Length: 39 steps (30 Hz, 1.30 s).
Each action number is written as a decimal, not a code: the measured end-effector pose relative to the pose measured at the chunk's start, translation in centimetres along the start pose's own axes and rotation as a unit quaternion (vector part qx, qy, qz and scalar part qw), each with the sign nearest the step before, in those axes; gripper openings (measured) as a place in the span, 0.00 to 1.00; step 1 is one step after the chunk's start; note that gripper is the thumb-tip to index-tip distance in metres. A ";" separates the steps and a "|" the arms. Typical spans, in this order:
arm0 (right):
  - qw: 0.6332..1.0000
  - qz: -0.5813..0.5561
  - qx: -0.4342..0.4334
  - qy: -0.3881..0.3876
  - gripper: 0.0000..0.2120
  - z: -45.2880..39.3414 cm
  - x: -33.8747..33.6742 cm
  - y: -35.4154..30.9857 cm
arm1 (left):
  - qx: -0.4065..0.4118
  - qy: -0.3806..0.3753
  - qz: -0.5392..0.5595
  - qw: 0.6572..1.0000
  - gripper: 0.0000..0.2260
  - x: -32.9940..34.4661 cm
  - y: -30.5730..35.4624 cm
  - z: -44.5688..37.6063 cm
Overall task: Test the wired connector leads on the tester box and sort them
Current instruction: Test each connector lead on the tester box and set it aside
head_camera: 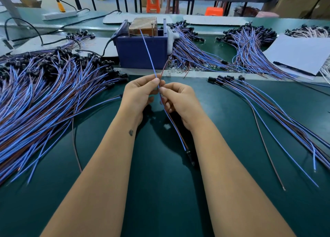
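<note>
Head camera looks forward-down, seemingly close above table.

A lead with blue and brown wires runs up from its black connector near the counter; its blue wire reaches the tester box. A big heap of leads lies left of the box, a small row right.

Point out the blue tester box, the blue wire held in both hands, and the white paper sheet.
blue tester box [142, 52]: head view, on its front wall.
blue wire [147, 52]: head view, on the raised stretch above the fingers.
white paper sheet [296, 53]: head view, on its bare middle.
</note>
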State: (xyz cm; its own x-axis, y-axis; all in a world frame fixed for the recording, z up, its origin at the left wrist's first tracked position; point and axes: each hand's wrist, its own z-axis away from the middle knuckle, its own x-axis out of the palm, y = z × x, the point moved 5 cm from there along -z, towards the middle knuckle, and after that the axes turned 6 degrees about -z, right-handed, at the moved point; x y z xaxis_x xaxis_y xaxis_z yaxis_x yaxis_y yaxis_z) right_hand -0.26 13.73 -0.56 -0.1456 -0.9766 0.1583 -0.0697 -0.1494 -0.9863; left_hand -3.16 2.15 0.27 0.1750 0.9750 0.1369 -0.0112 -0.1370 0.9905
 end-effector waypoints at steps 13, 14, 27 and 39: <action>0.996 0.032 -0.060 0.053 0.07 0.3 -0.3 -0.7 | 0.019 0.015 -0.030 0.999 0.06 0.0 -0.2 -0.3; 0.996 0.029 -0.062 0.054 0.07 0.3 -0.3 -0.8 | 0.018 0.024 -0.030 0.999 0.06 -0.1 -0.2 -0.4; 0.990 0.107 -0.072 0.054 0.09 -0.1 -0.5 -0.6 | 0.046 0.158 -0.134 0.977 0.09 -2.1 0.0 -0.6; 0.983 0.143 -0.095 0.061 0.06 0.0 -0.4 -0.9 | 0.019 0.190 -0.142 0.971 0.09 -2.9 -0.2 -0.7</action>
State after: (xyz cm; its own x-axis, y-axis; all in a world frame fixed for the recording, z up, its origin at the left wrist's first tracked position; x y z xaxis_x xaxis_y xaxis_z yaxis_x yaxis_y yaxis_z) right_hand -0.10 14.29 0.22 -0.3017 -0.9473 -0.1080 -0.1896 0.1706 -0.9669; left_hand -4.38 -0.55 -0.28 -0.2107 0.9676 -0.1394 0.0214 0.1472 0.9889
